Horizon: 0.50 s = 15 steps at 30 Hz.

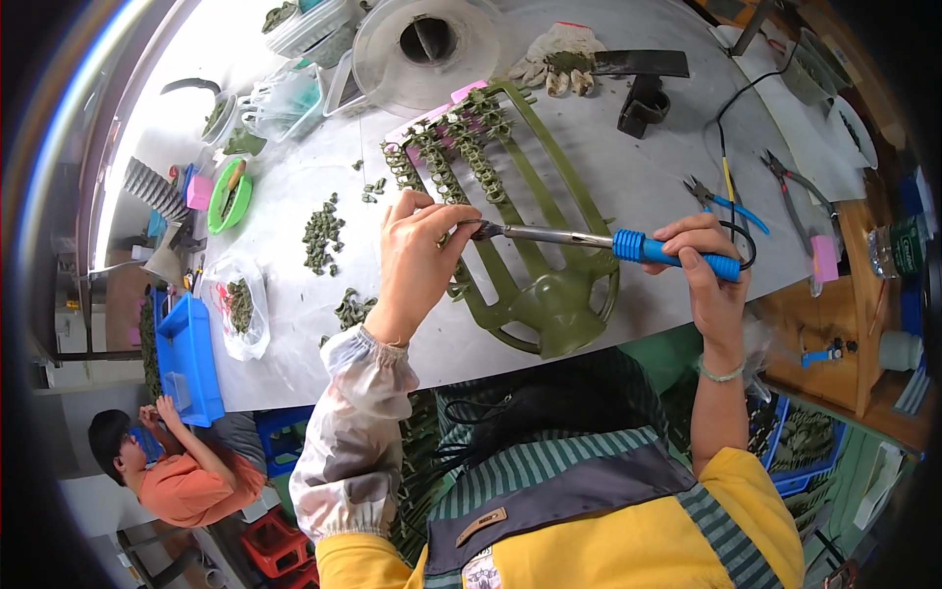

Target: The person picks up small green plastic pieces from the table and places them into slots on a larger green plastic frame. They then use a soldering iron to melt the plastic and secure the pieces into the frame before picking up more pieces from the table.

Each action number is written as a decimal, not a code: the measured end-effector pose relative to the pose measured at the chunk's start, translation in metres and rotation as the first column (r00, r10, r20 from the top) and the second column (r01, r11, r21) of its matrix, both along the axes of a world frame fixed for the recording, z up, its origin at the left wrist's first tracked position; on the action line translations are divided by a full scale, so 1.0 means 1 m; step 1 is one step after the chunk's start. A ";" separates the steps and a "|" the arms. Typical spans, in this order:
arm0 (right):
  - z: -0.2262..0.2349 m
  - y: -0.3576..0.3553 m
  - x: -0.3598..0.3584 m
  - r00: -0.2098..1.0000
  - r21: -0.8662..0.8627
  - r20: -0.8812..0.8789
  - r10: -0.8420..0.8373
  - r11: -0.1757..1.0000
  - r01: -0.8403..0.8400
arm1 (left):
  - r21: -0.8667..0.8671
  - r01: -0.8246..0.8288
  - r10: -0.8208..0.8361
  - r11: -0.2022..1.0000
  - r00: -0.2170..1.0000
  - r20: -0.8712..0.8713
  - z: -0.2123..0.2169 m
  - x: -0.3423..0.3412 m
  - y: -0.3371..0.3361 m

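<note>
Gripping the blue handle of a soldering iron (599, 240) in the right hand (695, 259), fingers over the top and thumb along the side. Drawn narrow with the left hand (422, 250), thumb near forefinger, right by a small dark piece at the far end of the metal shaft — cannot tell whether pinching it or only touching.

Between and beneath the hands, on the grey counter (667, 167): an olive-green plastic frame (579, 294) with long bars, its rounded end nearer the body than either hand. Just beyond the left hand, along the bars: rows of small green pieces (481, 162), with a pink strip (466, 90) at their far end.

Left of the left hand: a loose heap of green bits (322, 240), then a clear bag (255, 334) with more inside, and farther out a bright green bowl (217, 216). Well beyond both hands: a pale work glove (535, 71) beside a black bracket (643, 108). Beyond the right hand and to its right: blue-handled pliers (743, 210) and dark-handled pliers (790, 191), near the black cable (720, 133) running to the iron. Far left of the hands, past a blue tray (201, 363) — a person in orange (201, 481).
</note>
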State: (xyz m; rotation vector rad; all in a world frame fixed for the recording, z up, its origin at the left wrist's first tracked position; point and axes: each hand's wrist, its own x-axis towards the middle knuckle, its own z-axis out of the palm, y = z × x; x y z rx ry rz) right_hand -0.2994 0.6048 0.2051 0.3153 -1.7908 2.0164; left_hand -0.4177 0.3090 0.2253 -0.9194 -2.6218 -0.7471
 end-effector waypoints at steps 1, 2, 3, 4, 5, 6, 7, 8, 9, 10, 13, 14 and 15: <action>0.001 0.000 0.000 1.000 0.000 -0.005 -0.006 1.000 0.006 | -0.001 -0.012 0.012 1.000 1.000 0.008 -0.001 0.000 -0.001; 0.002 -0.001 0.000 1.000 0.000 -0.010 -0.012 1.000 0.012 | -0.003 -0.011 0.012 1.000 1.000 0.009 -0.001 0.000 0.000; 0.005 0.002 0.001 1.000 -0.001 -0.010 -0.009 1.000 0.009 | -0.005 -0.007 0.007 1.000 1.000 0.001 0.001 0.000 0.000; 0.008 0.006 0.005 1.000 0.010 0.000 -0.013 1.000 0.013 | -0.008 -0.003 0.003 1.000 1.000 -0.008 0.002 0.000 -0.001; 0.011 0.010 0.007 1.000 0.020 0.010 -0.015 1.000 0.014 | -0.010 -0.008 0.008 1.000 1.000 -0.008 0.002 0.000 -0.003; 0.015 0.013 0.010 1.000 0.047 0.013 -0.027 0.999 0.027 | -0.016 -0.015 0.015 1.000 1.000 -0.001 0.000 0.001 -0.005; 0.019 0.014 0.012 1.000 0.046 0.012 -0.018 0.999 0.017 | -0.023 -0.025 0.025 0.999 1.000 0.005 0.001 0.002 -0.007; 0.022 0.016 0.014 0.999 0.053 0.016 -0.038 0.998 0.037 | -0.051 -0.010 0.009 0.999 1.000 -0.024 0.004 0.003 -0.009; 0.024 0.017 0.017 0.998 0.056 0.018 -0.059 0.997 0.057 | -0.084 0.004 -0.009 0.996 0.998 -0.055 0.009 0.004 -0.008; 0.024 0.020 0.020 0.997 0.086 0.022 -0.080 0.993 0.078 | 0.001 0.009 -0.009 1.000 0.999 -0.043 0.014 0.006 -0.012; 0.023 0.028 0.029 0.993 0.088 0.011 -0.116 0.990 0.114 | 0.392 -0.299 0.190 0.870 0.937 0.293 0.019 0.020 -0.047; 0.021 0.030 0.031 0.995 0.073 0.007 -0.095 0.993 0.094 | 0.382 -0.365 0.217 0.849 0.900 0.379 0.017 0.026 -0.072; 0.020 0.032 0.033 0.995 0.081 0.007 -0.098 0.992 0.097 | 0.243 -0.398 0.241 0.885 0.836 0.492 0.014 0.034 -0.102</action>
